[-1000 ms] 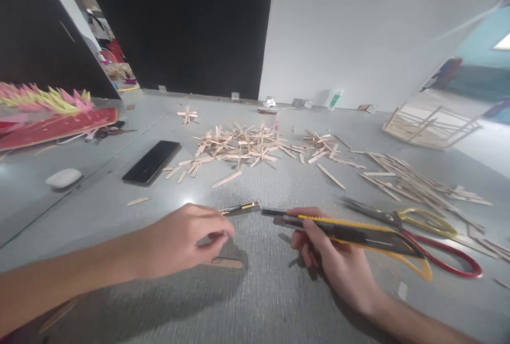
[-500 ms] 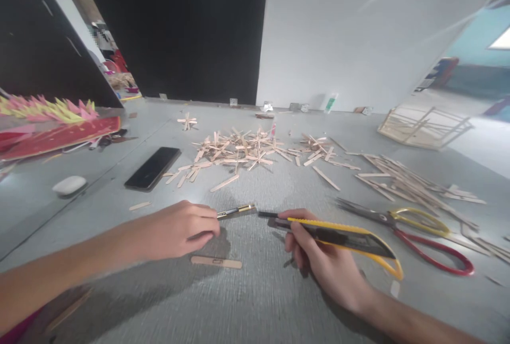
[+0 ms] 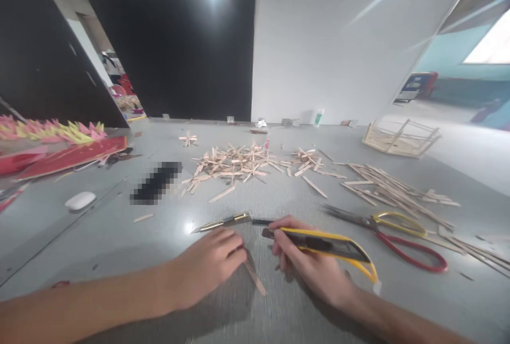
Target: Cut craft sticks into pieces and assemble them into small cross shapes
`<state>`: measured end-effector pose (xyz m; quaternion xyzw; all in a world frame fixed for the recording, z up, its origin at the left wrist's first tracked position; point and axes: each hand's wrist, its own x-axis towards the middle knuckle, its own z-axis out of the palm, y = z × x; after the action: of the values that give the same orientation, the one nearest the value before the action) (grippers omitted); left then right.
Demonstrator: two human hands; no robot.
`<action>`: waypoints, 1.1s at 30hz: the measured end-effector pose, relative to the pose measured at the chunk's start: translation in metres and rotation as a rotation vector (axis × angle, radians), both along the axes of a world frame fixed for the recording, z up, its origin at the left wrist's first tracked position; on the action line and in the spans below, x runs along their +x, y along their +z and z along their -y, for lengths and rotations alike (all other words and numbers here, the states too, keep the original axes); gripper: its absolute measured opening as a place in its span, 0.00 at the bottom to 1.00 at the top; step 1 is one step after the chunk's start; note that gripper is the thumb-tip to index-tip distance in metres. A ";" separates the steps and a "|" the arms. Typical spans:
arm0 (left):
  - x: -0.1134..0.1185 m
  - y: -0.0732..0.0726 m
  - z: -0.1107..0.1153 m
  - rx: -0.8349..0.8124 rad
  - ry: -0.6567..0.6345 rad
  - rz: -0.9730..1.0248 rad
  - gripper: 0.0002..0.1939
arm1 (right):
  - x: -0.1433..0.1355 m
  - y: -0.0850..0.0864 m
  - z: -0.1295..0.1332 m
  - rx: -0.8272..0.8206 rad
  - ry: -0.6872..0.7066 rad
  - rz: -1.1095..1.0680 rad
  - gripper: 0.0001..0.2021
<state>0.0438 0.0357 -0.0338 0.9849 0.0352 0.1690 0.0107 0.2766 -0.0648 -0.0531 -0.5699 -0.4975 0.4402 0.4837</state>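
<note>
My left hand [image 3: 215, 259] is closed on one end of a flat wooden stick [image 3: 255, 278], which slants down toward the front of the table. A gold and black pen-like tool [image 3: 223, 222] lies just beyond those fingers. To the right, my right hand [image 3: 306, 259] is closed around a yellow and black cutter [image 3: 326, 243]; a thin dark piece [image 3: 261, 222] sticks out leftward from its fingers. The two hands are apart.
Small wooden sticks [image 3: 239, 161] are heaped mid-table. Scissors [image 3: 370, 222] and long strips [image 3: 398, 190] lie right, a wooden frame [image 3: 398, 139] behind. At left are a dark pixelated object [image 3: 157, 182], a white mouse [image 3: 80, 200] and a red piece [image 3: 79, 158].
My left hand has let go of the pen-like tool and taken hold of the wooden stick, which has turned from level to slanting. The camera view has tilted up.
</note>
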 end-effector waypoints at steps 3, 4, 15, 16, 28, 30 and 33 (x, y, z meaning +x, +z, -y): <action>-0.001 -0.008 0.011 0.083 0.010 0.046 0.13 | -0.001 0.006 0.000 0.005 -0.010 0.025 0.20; -0.003 -0.010 0.014 0.107 0.030 0.084 0.14 | -0.001 0.007 0.000 0.004 -0.009 0.028 0.20; -0.009 -0.020 0.015 0.091 0.016 0.086 0.18 | -0.003 0.006 -0.002 -0.035 0.005 0.026 0.21; -0.009 -0.019 0.015 0.066 0.017 0.072 0.19 | -0.003 0.006 -0.002 -0.036 0.013 0.031 0.21; -0.010 -0.021 0.012 0.003 0.003 -0.013 0.21 | -0.001 0.002 0.002 -0.076 0.005 -0.027 0.25; -0.009 -0.017 0.011 0.004 -0.018 -0.061 0.20 | 0.000 0.000 0.002 -0.083 -0.006 -0.048 0.26; -0.008 -0.007 0.014 -0.011 -0.061 -0.155 0.22 | 0.001 0.000 0.002 -0.085 0.020 -0.053 0.24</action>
<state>0.0360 0.0217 -0.0411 0.9956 0.0070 0.0916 0.0187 0.2775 -0.0666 -0.0533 -0.5732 -0.4708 0.4807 0.4677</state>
